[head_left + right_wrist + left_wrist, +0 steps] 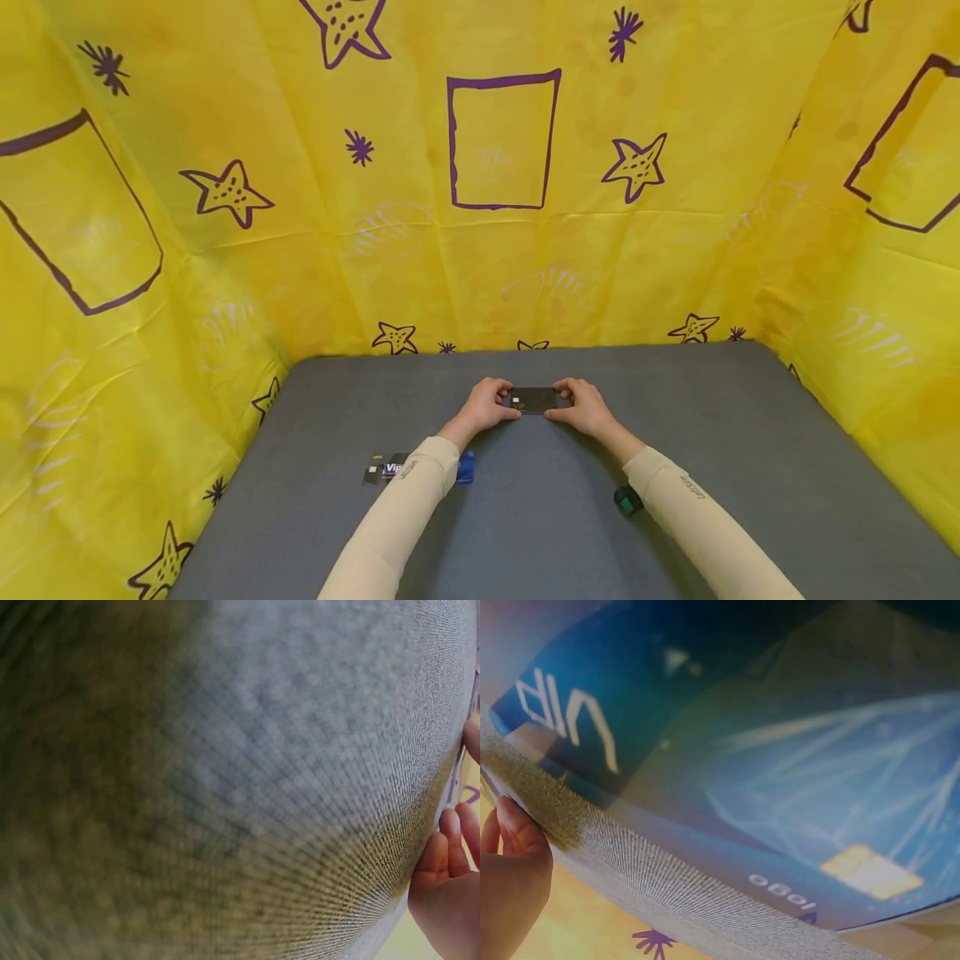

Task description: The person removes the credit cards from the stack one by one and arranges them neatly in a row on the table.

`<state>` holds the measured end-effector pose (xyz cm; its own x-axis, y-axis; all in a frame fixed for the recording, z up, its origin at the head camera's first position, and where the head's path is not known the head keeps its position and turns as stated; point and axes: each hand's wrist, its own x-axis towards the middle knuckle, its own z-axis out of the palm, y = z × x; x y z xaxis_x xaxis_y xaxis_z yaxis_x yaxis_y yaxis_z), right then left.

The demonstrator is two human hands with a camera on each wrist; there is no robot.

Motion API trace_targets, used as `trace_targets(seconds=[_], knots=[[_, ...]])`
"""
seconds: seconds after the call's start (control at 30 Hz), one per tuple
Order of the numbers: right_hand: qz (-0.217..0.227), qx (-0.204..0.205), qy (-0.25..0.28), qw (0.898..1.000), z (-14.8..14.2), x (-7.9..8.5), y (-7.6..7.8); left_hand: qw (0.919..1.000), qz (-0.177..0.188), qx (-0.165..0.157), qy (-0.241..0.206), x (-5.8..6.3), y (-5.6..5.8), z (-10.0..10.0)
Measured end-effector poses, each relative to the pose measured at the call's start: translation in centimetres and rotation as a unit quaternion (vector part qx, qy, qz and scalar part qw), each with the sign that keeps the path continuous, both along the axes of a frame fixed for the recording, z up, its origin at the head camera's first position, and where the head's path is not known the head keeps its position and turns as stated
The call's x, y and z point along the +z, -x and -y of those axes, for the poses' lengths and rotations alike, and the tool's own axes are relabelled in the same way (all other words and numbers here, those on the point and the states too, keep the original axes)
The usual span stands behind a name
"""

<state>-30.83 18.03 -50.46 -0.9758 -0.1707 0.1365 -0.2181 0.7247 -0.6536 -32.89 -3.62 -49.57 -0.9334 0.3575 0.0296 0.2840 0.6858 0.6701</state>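
Observation:
A black card (pixel 534 401) with "VIP" lettering and a small pale square lies between my two hands, over the far half of the grey table. My left hand (pixel 483 406) pinches its left end, thumb on the near side and fingers on the far side. At the opposite end, my right hand (pixel 587 407) pinches it the same way. The left wrist view shows the left hand (pixel 514 877) behind a blue card (pixel 795 795) close to the lens, marked "VIP" and "logo". In the right wrist view the right hand (pixel 450 892) sits at the right edge.
Several cards, one with "Vip" lettering (pixel 393 468) and a blue one (pixel 467 468), lie overlapping under my left forearm, partly hidden by the sleeve. A small dark object with a green patch (pixel 628 500) is beside the right forearm. Yellow patterned cloth (pixel 495 275) surrounds the grey table (pixel 540 533).

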Motion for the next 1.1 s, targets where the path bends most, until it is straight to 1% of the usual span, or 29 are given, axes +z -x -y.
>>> trace_targets(seconds=[0.13,0.4,0.5,0.77,1.1], knots=[[0.004,-0.004,0.007,1.000,-0.06,0.11,-0.09,0.9999,-0.012,0.000,-0.006,-0.15,-0.08,-0.02],[0.011,0.000,0.018,1.000,0.09,0.17,-0.08,0.9998,-0.016,0.013,-0.008,-0.29,-0.07,-0.16],[0.008,0.001,0.023,1.000,0.09,0.04,-0.02,0.9996,-0.020,0.014,-0.015,-0.30,-0.10,-0.21],[0.008,0.002,0.046,0.999,0.39,0.12,-0.17,0.9991,-0.017,0.011,-0.037,-0.22,-0.36,-0.14],[0.002,0.000,0.061,0.998,0.52,-0.20,-0.20,0.9990,-0.022,0.009,-0.037,-0.14,-0.65,-0.16]])
